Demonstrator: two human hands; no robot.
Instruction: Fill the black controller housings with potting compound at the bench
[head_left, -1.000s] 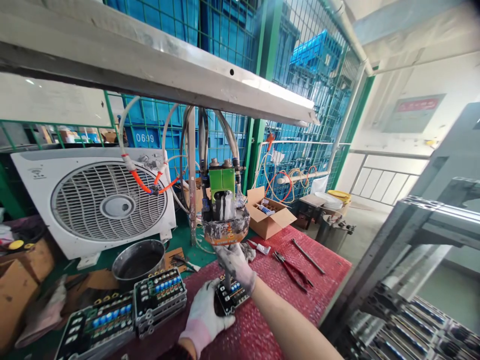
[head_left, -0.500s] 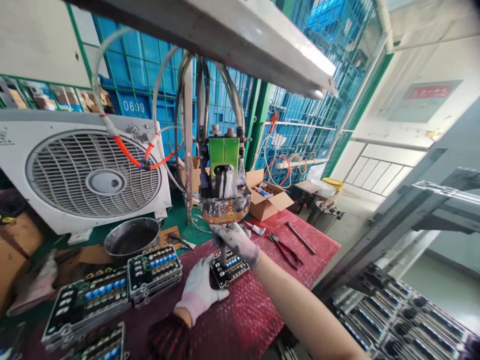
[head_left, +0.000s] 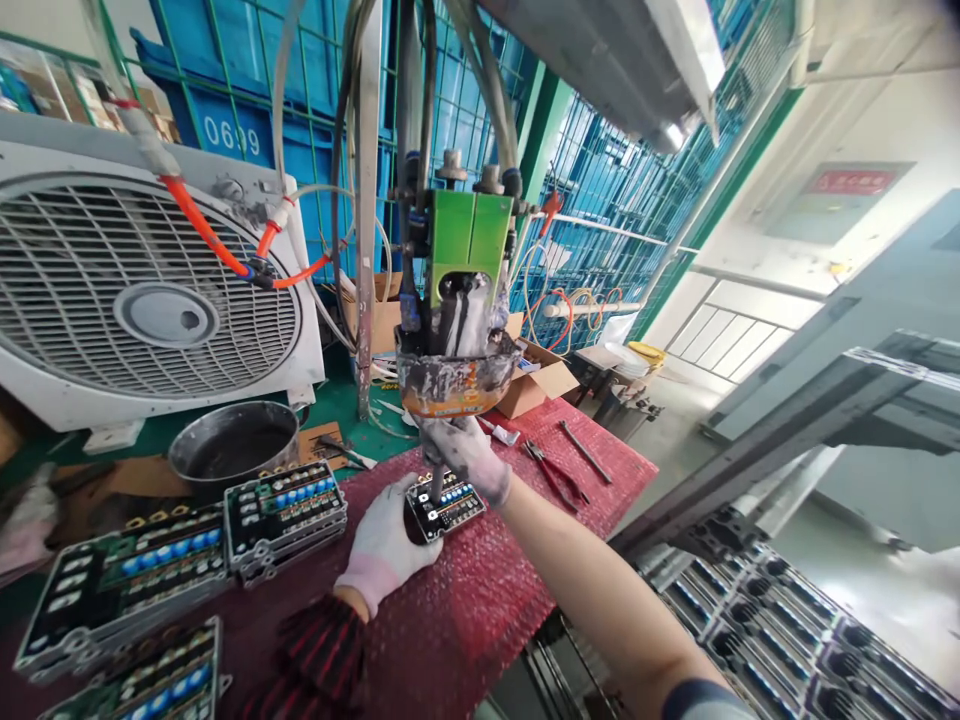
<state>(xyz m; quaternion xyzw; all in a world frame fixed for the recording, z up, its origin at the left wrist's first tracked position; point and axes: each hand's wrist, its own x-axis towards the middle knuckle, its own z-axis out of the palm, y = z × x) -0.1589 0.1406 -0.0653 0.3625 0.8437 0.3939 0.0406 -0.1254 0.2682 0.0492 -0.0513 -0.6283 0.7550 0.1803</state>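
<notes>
A circuit board in a metal housing [head_left: 457,505], with a row of blue capacitors, lies on the red bubble wrap [head_left: 517,560]. My left hand [head_left: 390,538], in a white glove, grips its left side, with the thumb along the near edge. Above the board, my right hand [head_left: 469,458], in a stained glove, is closed around the grey nozzle [head_left: 437,484] under the dispensing head [head_left: 469,235]. The nozzle's tip points down at the board's left part; whether it touches is unclear. A smeared orange-and-black cup [head_left: 457,385] hangs right over my right hand.
Stacked circuit boards in housings [head_left: 285,510] stand at left, with more boards [head_left: 127,580] beside them. Behind are a dark-filled metal pan [head_left: 236,445] and a large fan [head_left: 165,310]. Red-handled pliers [head_left: 555,478], a metal rod [head_left: 585,452] and an open carton [head_left: 544,385] sit at right.
The view has moved closer and the scene has shifted. The nozzle, held in my right hand, now points at a spot further left on the board. My left hand keeps its hold.
</notes>
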